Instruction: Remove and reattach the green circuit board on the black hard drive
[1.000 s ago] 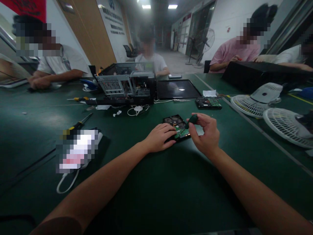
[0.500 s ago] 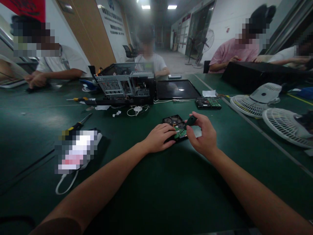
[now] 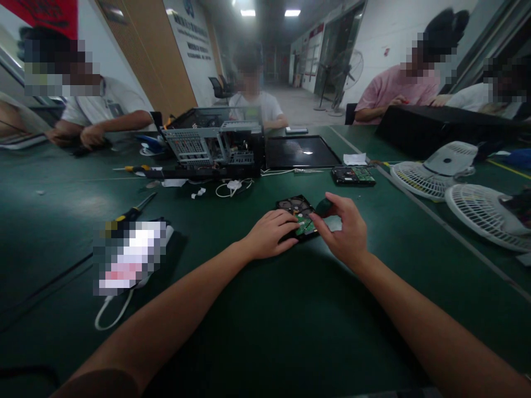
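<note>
A hard drive (image 3: pixel 295 205) lies on the green table with its circuit board facing up. My left hand (image 3: pixel 271 234) rests on its left side, fingers wrapped over the edge and holding it against the table. In my right hand (image 3: pixel 346 229) is a screwdriver (image 3: pixel 323 207) with a dark handle, pinched between thumb and fingers. Its thin shaft slants down to the left onto the green board; the tip is too small to make out. Part of the drive is hidden under my left fingers.
A second hard drive (image 3: pixel 353 176) lies farther back. An opened computer case (image 3: pixel 211 145) and a black panel (image 3: pixel 302 151) stand behind. White fan parts (image 3: pixel 487 213) lie right; a yellow-black screwdriver (image 3: pixel 131 212) and a lit phone (image 3: pixel 133 257) left. Several people sit around the table.
My right thumb and fingers have shifted around the screwdriver handle, the thumb now farther left. My left hand and the hard drive have stayed put. The person at left has moved their hands.
</note>
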